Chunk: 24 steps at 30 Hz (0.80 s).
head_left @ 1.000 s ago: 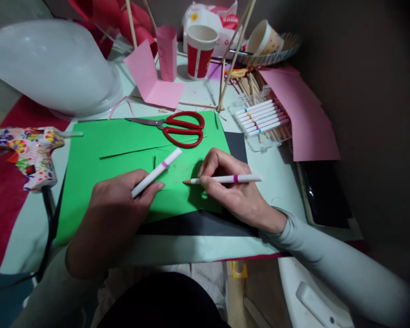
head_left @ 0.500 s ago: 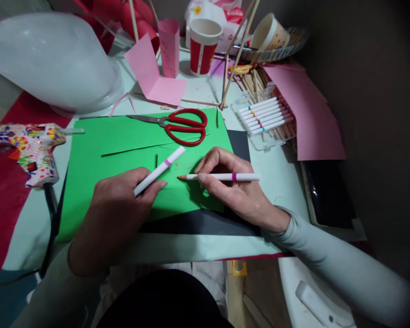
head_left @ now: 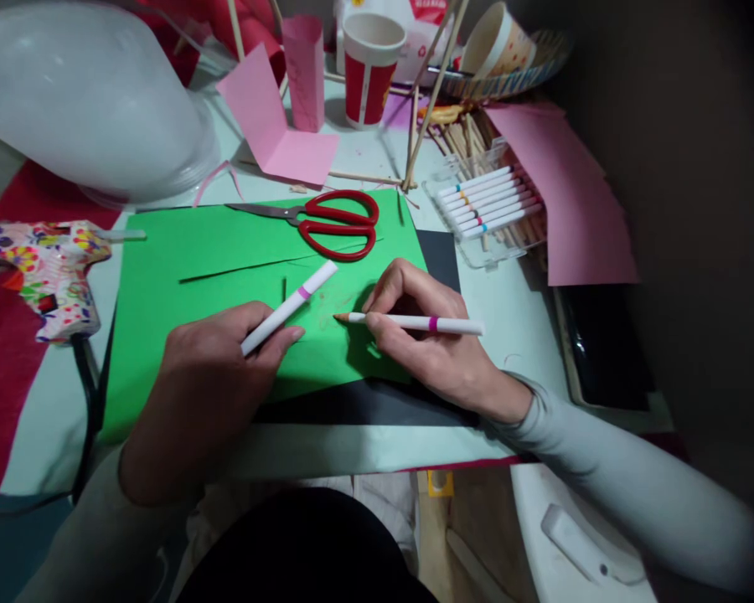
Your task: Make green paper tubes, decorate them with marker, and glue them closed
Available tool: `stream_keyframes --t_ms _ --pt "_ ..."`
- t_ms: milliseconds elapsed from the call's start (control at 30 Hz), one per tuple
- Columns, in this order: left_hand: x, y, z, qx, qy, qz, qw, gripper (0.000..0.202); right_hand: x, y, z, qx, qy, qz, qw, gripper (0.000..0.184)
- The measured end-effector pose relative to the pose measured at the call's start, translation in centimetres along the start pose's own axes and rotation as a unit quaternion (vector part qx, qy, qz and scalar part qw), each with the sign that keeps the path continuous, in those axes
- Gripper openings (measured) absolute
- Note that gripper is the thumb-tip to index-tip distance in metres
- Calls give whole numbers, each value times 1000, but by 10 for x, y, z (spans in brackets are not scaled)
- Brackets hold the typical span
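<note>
My left hand (head_left: 210, 385) is closed around a white marker (head_left: 289, 308) with a purple band, its far end pointing up and to the right. In my right hand (head_left: 431, 335) is another white marker (head_left: 456, 324) with a magenta band, pinched in a writing grip. Its brownish pointed tip meets, or hovers just over, the green paper (head_left: 157, 251); I cannot tell which. Faint reddish marks show on the paper near that tip. Red-handled scissors (head_left: 343, 224) lie above both hands on the green sheet, blades to the left.
Black paper (head_left: 364, 406) sticks out beneath the green sheet. On the left lies a flowered glue gun (head_left: 63, 268) with a cord. A marker case (head_left: 490, 201), pink paper (head_left: 578, 193), a red paper cup (head_left: 370, 71) and joined wooden sticks (head_left: 436, 92) stand behind and right.
The view has shifted slightly, moving the scene a little up and left. My right hand's marker tip has moved slightly rightward over the green paper. Both hands keep their markers.
</note>
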<state>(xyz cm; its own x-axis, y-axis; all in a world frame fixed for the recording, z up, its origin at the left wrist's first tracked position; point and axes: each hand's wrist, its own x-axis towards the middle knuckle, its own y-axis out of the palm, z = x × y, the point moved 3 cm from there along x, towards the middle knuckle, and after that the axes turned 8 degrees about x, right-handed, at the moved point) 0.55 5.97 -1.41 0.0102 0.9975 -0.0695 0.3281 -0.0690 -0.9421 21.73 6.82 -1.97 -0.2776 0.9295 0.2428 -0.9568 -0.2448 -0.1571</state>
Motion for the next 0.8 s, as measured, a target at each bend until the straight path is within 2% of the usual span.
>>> stream_keyframes --t_ms 67,167,267,467,800 --pt "0 0 0 0 -2 5 1000 31 1 -2 -2 27 25 -2 999 19" --pt "-1 0 -1 -1 -8 8 1000 31 1 -6 -9 128 67 -30 989 16" --pt "-1 -1 -1 2 -14 6 1000 32 0 -10 -15 201 78 -62 975 14" --pt "0 -1 1 -11 -36 -1 999 33 0 -8 -15 208 81 -53 973 13" --pt "2 1 3 -33 -22 -7 999 31 1 -9 -16 235 82 -64 966 14"
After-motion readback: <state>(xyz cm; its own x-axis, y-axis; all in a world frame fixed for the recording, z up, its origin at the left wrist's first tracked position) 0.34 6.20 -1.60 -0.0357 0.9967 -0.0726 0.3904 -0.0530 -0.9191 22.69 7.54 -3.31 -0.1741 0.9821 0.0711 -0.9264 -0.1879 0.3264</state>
